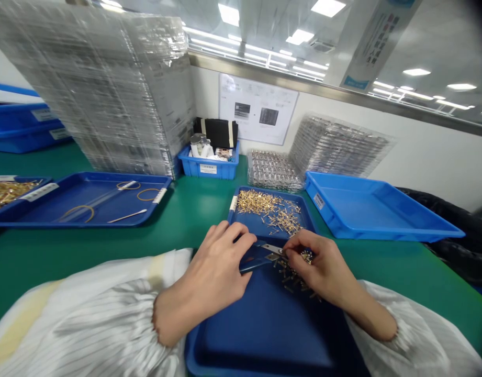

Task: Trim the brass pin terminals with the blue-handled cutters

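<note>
My left hand (215, 267) is closed around the blue handles of a pair of pliers (272, 250), whose metal jaws point right. At the jaw tips, the thumb and forefinger of my right hand (323, 264) pinch together; what lies between them is too small to make out. Beneath my right fingers, a loose heap of small metal pins (290, 275) lies in the near dark blue tray (260, 335), partly hidden by that hand. Just beyond stands another dark blue tray (246, 226) holding many gold-coloured pins (258, 202).
Left on the green table (193, 201) is a blue tray (107, 183) with rubber bands and a cotton swab (126, 215). A light blue tray (382, 209) stands right. Stacked clear plastic trays (107, 89) tower at back left, beside a blue bin (209, 166).
</note>
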Demonstrator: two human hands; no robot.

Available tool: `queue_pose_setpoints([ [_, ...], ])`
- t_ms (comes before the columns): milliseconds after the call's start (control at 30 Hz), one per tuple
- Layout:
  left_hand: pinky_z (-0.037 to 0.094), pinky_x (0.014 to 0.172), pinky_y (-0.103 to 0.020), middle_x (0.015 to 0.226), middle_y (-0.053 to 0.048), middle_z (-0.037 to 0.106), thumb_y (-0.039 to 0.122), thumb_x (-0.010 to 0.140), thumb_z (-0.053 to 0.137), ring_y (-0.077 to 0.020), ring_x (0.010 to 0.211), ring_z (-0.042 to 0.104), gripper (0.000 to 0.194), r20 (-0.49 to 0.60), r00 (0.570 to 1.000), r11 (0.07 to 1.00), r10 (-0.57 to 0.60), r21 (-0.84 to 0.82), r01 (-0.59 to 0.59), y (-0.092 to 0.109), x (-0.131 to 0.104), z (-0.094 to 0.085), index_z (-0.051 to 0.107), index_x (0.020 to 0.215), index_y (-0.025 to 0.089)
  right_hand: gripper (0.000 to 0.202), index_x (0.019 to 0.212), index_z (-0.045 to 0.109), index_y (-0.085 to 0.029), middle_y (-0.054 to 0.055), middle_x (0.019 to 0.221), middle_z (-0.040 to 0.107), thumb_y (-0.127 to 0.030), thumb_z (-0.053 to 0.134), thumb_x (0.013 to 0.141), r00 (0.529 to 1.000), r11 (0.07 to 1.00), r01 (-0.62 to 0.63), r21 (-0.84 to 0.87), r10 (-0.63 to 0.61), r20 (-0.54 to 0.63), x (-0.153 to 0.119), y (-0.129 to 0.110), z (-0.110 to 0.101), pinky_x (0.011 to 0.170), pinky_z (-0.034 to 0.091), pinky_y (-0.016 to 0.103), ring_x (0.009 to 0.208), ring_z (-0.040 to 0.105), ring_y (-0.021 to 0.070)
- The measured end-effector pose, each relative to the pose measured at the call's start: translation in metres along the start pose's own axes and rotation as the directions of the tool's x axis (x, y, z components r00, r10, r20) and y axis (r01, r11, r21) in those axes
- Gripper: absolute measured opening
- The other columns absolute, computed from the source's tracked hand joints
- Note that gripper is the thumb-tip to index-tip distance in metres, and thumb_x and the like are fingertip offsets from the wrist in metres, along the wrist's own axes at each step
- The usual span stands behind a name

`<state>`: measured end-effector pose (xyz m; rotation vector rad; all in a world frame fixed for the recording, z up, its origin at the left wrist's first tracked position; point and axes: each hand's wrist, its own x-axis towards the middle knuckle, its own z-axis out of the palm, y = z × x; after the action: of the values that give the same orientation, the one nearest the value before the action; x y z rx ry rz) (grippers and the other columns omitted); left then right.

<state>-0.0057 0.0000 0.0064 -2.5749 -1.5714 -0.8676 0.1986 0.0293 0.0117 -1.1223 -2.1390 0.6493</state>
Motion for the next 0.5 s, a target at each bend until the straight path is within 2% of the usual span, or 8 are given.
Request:
queue_pose_setpoints([
  [167, 0.04, 0.084, -0.041, 0.099, -0.005, 0.053, 0.01, 0.065, 0.059, -0.0228, 0.09, 0.048, 0.033, -0.145, 0.989, 0.997, 0.001, -0.08, -0.013, 0.0028, -0.0012, -0.0006, 0.054, 0.096, 0.017, 0.009, 0.068, 0.053, -0.016, -0.002, 0.062, 0.051, -0.013, 0.051, 0.076, 0.992, 0.981, -0.054, 0.185, 0.075, -0.105, 0.0004, -0.0012, 0.001, 0.052, 0.036, 0.019, 0.058, 0.046, 0.0094],
  [267, 0.042, 0.084, -0.04, 0.098, -0.006, 0.054, 0.011, 0.065, 0.058, -0.0223, 0.091, 0.05, 0.032, -0.171, 0.985, 0.988, -0.036, -0.154, 0.009, 0.0026, -0.0022, -0.0006, 0.054, 0.096, 0.017, 0.011, 0.067, 0.051, -0.016, -0.003, 0.058, 0.048, -0.018, 0.05, 0.078, 0.988, 0.949, -0.085, 0.302, 0.121, -0.101, 0.0009, -0.0004, 0.0023, 0.047, 0.033, 0.018, 0.052, 0.041, 0.0083],
  [367, 0.043, 0.084, -0.038, 0.096, -0.005, 0.054, 0.01, 0.064, 0.058, -0.0209, 0.089, 0.05, 0.032, -0.106, 0.994, 0.984, -0.025, -0.175, 0.006, 0.0004, -0.0018, -0.0001, 0.053, 0.096, 0.017, 0.009, 0.068, 0.051, -0.016, -0.002, 0.061, 0.05, -0.014, 0.048, 0.077, 0.995, 0.98, -0.07, 0.188, 0.082, -0.057, 0.0004, -0.0014, 0.0007, 0.048, 0.033, 0.019, 0.054, 0.044, 0.0091],
  [500, 0.039, 0.089, -0.04, 0.097, -0.005, 0.054, 0.012, 0.065, 0.059, -0.0211, 0.091, 0.049, 0.032, -0.017, 0.999, 0.992, 0.034, -0.124, -0.036, -0.0026, -0.0005, 0.0014, 0.054, 0.096, 0.017, 0.011, 0.07, 0.053, -0.016, -0.001, 0.067, 0.054, -0.006, 0.049, 0.071, 0.995, 0.989, 0.098, -0.11, -0.097, 0.02, -0.0007, -0.0033, -0.0036, 0.061, 0.036, 0.023, 0.065, 0.049, 0.0116],
])
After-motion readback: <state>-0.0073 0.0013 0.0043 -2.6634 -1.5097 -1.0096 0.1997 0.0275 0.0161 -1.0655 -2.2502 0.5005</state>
